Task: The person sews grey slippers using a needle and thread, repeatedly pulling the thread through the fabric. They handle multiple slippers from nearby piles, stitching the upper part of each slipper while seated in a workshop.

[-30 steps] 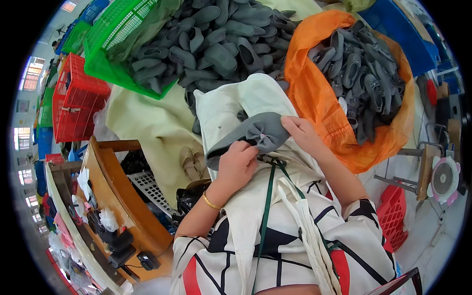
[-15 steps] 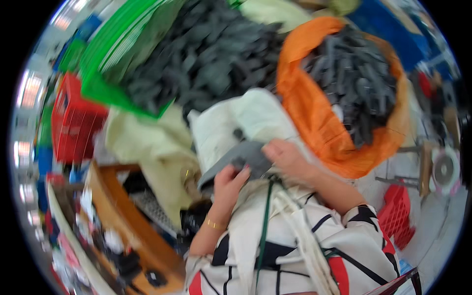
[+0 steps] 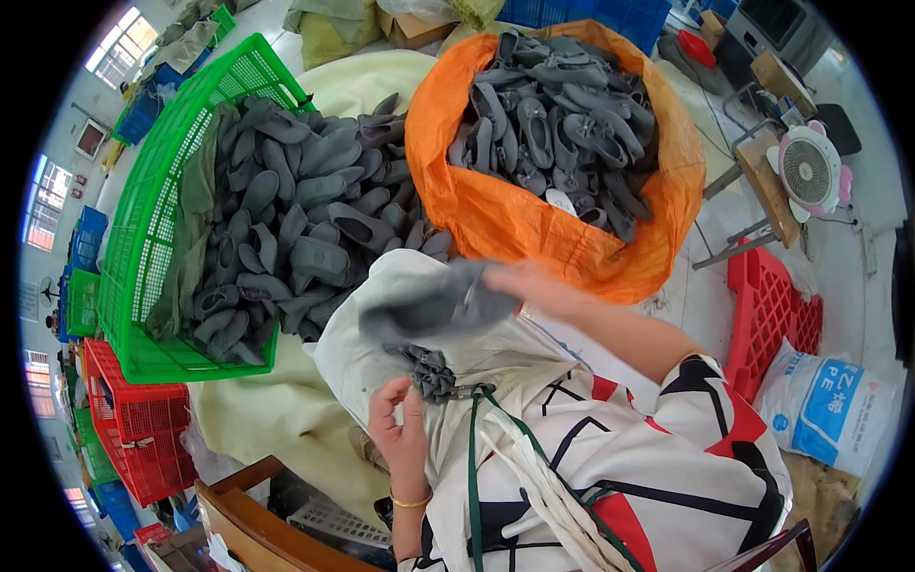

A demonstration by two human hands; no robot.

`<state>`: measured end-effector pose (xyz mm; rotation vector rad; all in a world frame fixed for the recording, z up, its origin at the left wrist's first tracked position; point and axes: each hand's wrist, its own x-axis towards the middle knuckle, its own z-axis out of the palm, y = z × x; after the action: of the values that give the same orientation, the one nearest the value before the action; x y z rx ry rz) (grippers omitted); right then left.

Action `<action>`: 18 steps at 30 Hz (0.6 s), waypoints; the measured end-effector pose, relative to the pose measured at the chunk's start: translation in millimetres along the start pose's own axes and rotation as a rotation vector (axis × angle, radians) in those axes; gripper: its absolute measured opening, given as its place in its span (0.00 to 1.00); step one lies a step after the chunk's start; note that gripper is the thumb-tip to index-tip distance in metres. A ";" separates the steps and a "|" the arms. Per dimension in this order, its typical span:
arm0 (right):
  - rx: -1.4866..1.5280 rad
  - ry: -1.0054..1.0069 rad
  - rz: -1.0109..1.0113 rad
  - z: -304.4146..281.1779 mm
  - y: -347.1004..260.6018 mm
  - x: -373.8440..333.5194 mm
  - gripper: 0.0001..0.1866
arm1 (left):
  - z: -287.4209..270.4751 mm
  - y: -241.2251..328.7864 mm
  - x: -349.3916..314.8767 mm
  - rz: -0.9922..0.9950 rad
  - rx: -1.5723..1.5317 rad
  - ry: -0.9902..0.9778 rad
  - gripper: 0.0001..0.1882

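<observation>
My right hand, smeared by motion, grips one end of a grey fabric shoe over my lap. The shoe is blurred too. Just below it, a bunch of dark grey fabric bows rests on the pale cloth across my lap. My left hand is beside this bunch, fingers curled toward the thumb; whatever is between the fingertips is too small to make out. Grey shoes spill in a pile from a tipped green crate. More of them, several with bows, fill an orange sack.
Red crates stand at the left, near a wooden drawer. At right are a red plastic basket, a white-and-blue bag and a fan on a small wooden stand. Pale cloth covers the floor at left.
My hands have parted: the right has carried the shoe up, away from the left. The left has drawn back toward my body. My view has shifted, showing the bow bunch on my lap.
</observation>
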<state>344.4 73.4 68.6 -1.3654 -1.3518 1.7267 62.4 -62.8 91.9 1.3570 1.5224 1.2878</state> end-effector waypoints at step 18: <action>0.349 0.018 0.039 30.5 6.0 61.3 0.11 | -89.7 195.2 4.8 1.340 -0.066 0.413 0.21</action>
<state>296.6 113.3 39.3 -1.2114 -0.9608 1.8656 28.2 -87.0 302.7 2.2640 0.6144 2.4671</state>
